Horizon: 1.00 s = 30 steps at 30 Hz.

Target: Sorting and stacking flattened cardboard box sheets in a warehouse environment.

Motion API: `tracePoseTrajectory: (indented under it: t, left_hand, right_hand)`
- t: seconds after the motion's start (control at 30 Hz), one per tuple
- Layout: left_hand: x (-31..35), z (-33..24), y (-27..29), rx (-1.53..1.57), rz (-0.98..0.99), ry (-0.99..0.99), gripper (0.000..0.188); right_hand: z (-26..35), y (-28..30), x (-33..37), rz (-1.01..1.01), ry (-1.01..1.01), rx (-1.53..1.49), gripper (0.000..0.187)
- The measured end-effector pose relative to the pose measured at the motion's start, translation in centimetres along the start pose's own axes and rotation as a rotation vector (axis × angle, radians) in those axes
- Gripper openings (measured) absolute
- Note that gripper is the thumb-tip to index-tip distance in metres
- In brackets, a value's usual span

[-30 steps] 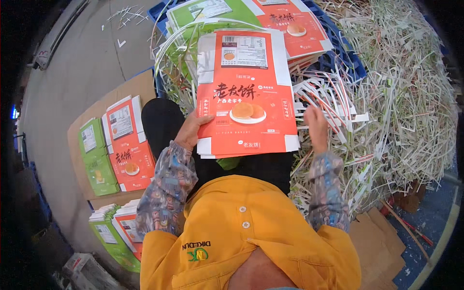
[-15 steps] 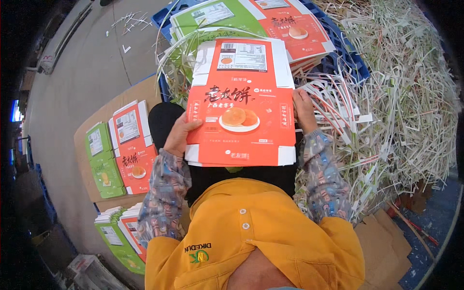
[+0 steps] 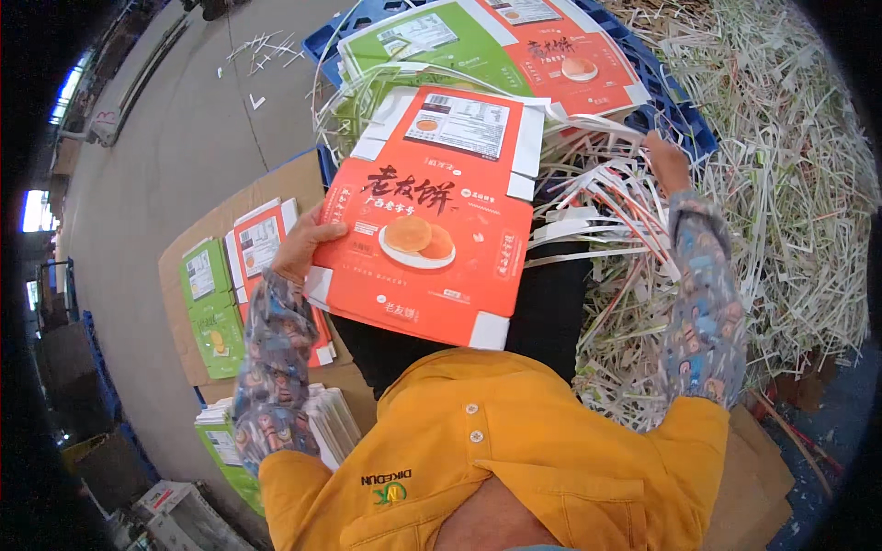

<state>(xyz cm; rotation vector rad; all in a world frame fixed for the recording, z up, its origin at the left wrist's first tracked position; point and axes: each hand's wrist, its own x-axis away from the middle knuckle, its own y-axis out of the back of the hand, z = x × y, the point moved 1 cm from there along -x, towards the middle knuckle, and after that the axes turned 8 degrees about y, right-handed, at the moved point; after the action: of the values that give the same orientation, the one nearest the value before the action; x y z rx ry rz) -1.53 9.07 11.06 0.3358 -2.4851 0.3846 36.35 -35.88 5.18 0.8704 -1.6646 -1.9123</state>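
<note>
A flat red-orange carton blank (image 3: 427, 216) with white flaps and a picture of round cakes lies tilted over my lap. My left hand (image 3: 308, 241) grips its left edge, thumb on top. Out to the right, apart from the carton, my right hand (image 3: 669, 163) is closed on a white paper strip (image 3: 602, 124). That strip runs back toward the carton's upper right corner; whether it is still joined there I cannot tell. Below the right hand hang tangled white and red strips (image 3: 625, 197).
Ahead, a blue pallet (image 3: 684, 115) bears green blanks (image 3: 418, 41) and red blanks (image 3: 588, 60). Shredded trimmings (image 3: 790, 184) heap up on the right. At left, cardboard (image 3: 175, 275) holds more green blanks (image 3: 209, 298) and red ones, with another stack (image 3: 225, 445) nearer me.
My right hand has left the carton's right edge and moved right and away from me, now with a strip. The carton has shifted left and tilted, held by my left hand alone.
</note>
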Motion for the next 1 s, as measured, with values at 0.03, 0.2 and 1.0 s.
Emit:
tracePoseTrajectory:
  t: [0.03, 0.2, 1.0]
  left_hand:
    - [0.2, -1.1, 0.7, -0.008, 0.003, -0.002, 0.057]
    - [3.2, -5.8, 3.3, -0.217, 0.081, 0.064, 0.062]
    - [18.7, -22.6, -2.3, -1.023, -0.408, -0.152, 0.046]
  right_hand:
    - [-1.0, 0.4, -0.7, -0.101, 0.052, -0.012, 0.018]
    - [-4.5, 5.5, -3.6, -0.119, 0.056, 0.187, 0.013]
    - [-0.6, 9.2, -8.0, -0.418, -0.015, 0.039, 0.039]
